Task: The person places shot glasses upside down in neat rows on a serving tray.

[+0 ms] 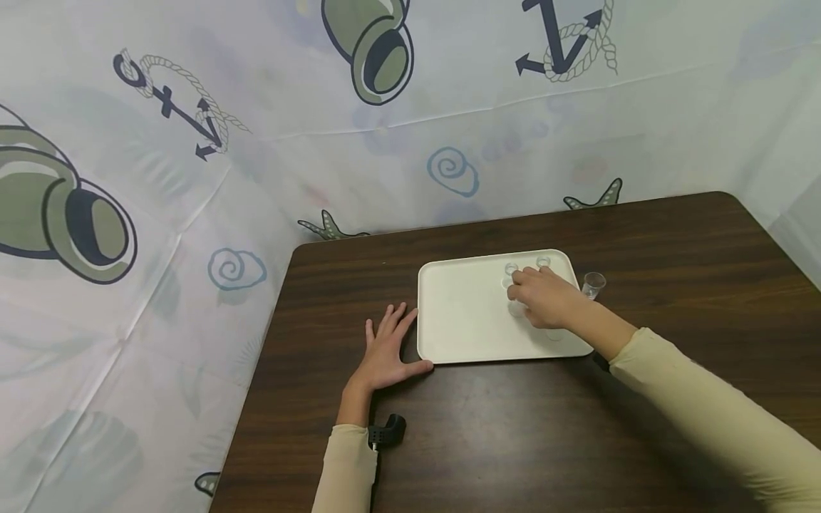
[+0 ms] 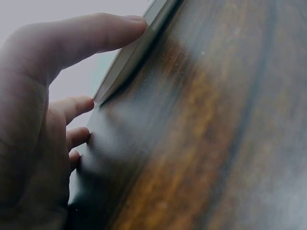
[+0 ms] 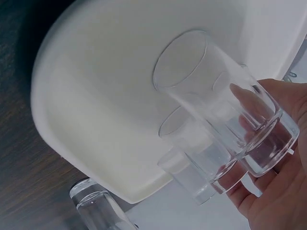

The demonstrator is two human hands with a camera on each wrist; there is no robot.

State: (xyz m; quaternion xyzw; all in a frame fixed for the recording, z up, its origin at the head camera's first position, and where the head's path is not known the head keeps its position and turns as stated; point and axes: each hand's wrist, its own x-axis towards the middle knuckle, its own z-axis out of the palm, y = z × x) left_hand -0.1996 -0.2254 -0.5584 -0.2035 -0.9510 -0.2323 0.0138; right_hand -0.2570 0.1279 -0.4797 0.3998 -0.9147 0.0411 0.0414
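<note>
Clear shot glasses stand rim down on a white tray (image 1: 468,306), their thick bases up. My right hand (image 1: 545,296) reaches over them with bent fingers. In the right wrist view those fingers surround a shot glass (image 3: 180,129), partly hidden behind a nearer shot glass (image 3: 184,67). Another shot glass (image 1: 516,309) shows just below the fingers in the head view, and two more are beyond the hand. My left hand (image 1: 383,356) lies at the tray's left edge, fingers spread, its thumb (image 2: 110,28) touching the near corner. It holds nothing.
One shot glass (image 1: 593,285) stands upright on the dark wooden table (image 1: 487,434), right beside the tray's right edge. A patterned white cloth (image 1: 385,157) hangs behind and left of the table. The right forearm crosses the tray's near right corner.
</note>
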